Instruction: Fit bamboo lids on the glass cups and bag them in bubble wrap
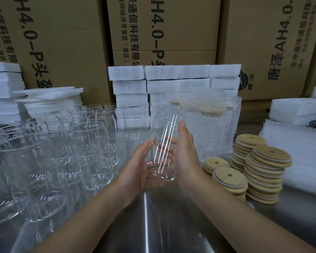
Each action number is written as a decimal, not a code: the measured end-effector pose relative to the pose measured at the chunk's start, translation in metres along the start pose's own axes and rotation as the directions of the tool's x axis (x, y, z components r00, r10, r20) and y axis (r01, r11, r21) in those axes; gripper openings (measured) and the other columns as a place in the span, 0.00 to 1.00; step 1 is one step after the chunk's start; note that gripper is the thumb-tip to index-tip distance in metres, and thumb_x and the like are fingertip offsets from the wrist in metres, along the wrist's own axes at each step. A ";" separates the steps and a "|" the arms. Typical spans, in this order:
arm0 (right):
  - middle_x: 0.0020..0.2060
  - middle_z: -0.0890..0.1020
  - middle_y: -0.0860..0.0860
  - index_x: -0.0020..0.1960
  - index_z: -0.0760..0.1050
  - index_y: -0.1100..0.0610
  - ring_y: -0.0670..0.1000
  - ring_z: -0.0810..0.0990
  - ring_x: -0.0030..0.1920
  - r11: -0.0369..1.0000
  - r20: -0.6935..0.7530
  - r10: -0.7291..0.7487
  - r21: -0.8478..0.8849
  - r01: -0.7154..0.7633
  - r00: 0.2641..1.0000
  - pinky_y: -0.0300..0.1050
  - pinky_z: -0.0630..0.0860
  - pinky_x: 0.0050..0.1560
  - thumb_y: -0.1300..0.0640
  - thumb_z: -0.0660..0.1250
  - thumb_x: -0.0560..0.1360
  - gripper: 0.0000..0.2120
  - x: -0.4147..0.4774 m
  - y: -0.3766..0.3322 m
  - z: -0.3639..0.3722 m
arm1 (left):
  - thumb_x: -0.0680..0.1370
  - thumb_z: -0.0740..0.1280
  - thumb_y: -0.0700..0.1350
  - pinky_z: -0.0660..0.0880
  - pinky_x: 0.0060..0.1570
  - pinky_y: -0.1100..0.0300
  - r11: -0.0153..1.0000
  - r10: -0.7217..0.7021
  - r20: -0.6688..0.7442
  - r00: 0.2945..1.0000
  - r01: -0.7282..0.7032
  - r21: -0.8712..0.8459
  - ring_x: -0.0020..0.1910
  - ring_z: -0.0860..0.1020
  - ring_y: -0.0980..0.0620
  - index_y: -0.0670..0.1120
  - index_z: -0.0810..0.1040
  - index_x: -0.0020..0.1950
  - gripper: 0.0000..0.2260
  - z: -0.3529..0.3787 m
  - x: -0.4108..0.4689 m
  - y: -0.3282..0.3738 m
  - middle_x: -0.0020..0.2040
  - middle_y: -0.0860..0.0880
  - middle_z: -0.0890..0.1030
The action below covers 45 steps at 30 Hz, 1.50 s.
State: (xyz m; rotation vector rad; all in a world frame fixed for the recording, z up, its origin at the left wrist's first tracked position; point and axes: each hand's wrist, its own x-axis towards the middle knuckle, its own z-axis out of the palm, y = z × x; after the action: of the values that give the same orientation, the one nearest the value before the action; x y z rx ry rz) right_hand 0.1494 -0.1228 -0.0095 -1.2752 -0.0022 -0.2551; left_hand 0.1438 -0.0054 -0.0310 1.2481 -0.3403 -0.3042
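1. Clear, can-shaped glass cup (162,148): cradled between both palms above the steel table (171,225), tilted with its mouth away, apparently for inspection; no lid fitted yet.
2. Left hand (140,167): open-fingered, supporting the base from below.
3. Right hand (185,154): flat along the cup's side, steadying it.
4. Round bamboo lids with straw holes (263,167): stacked just right, within reach.
5. Bubble-wrap bags (213,128): behind, some seemingly holding finished cups.
6. Unlidded clear glasses (62,147): grouped left, awaiting lids.
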 end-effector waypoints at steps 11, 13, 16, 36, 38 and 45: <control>0.68 0.70 0.48 0.72 0.58 0.45 0.50 0.79 0.57 0.986 -0.072 -0.163 0.009 0.164 0.984 0.54 0.74 0.62 0.39 0.54 0.79 0.24 -0.001 -0.002 -0.001 | 0.56 0.79 0.54 0.81 0.51 0.50 0.950 0.292 -0.181 0.939 -0.263 0.168 0.59 0.78 0.56 0.64 0.65 0.67 0.42 0.015 -0.007 -0.014 0.63 0.58 0.72; 0.70 0.68 0.49 0.73 0.56 0.46 0.54 0.74 0.64 0.984 -0.117 -0.170 0.032 0.175 0.978 0.56 0.69 0.67 0.40 0.54 0.79 0.25 -0.001 -0.004 -0.002 | 0.57 0.79 0.50 0.81 0.49 0.57 0.923 0.350 -0.176 0.920 -0.307 0.230 0.60 0.77 0.58 0.66 0.67 0.62 0.37 0.017 -0.008 -0.015 0.61 0.59 0.71; 0.66 0.69 0.47 0.74 0.53 0.44 0.53 0.76 0.61 0.979 -0.127 -0.196 0.034 0.202 0.972 0.52 0.70 0.66 0.42 0.54 0.80 0.24 -0.002 -0.005 -0.002 | 0.60 0.79 0.50 0.80 0.47 0.60 0.907 0.357 -0.162 0.920 -0.300 0.295 0.57 0.78 0.59 0.66 0.68 0.61 0.34 0.017 -0.009 -0.014 0.59 0.55 0.71; 0.55 0.73 0.39 0.71 0.56 0.37 0.49 0.77 0.57 0.970 -0.017 -0.149 0.189 0.150 0.989 0.44 0.75 0.49 0.46 0.60 0.79 0.23 -0.001 -0.004 -0.005 | 0.60 0.63 0.70 0.79 0.34 0.58 0.976 0.190 -0.176 0.966 -0.166 0.142 0.41 0.85 0.43 0.65 0.74 0.64 0.32 0.010 -0.002 -0.007 0.50 0.34 0.80; 0.54 0.73 0.38 0.70 0.56 0.37 0.47 0.76 0.56 0.973 -0.025 -0.153 0.171 0.155 0.988 0.43 0.75 0.50 0.46 0.61 0.79 0.23 -0.001 -0.005 -0.005 | 0.59 0.63 0.70 0.79 0.33 0.58 0.981 0.169 -0.167 0.971 -0.149 0.125 0.39 0.85 0.44 0.66 0.73 0.63 0.32 0.012 0.000 -0.008 0.47 0.37 0.82; 0.64 0.71 0.46 0.73 0.54 0.41 0.50 0.75 0.61 0.980 -0.072 -0.194 0.035 0.197 0.978 0.51 0.71 0.63 0.47 0.61 0.79 0.27 -0.006 -0.005 -0.004 | 0.59 0.71 0.65 0.81 0.44 0.50 0.968 0.164 -0.146 0.976 -0.131 0.213 0.39 0.84 0.52 0.62 0.69 0.67 0.37 0.016 -0.008 -0.013 0.51 0.52 0.82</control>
State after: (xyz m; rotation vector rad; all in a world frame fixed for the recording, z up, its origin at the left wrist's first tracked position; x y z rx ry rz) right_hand 0.1417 -0.1270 -0.0068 -1.2245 -0.0746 -0.4657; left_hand 0.1295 -0.0204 -0.0397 1.4292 -0.3276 -0.0392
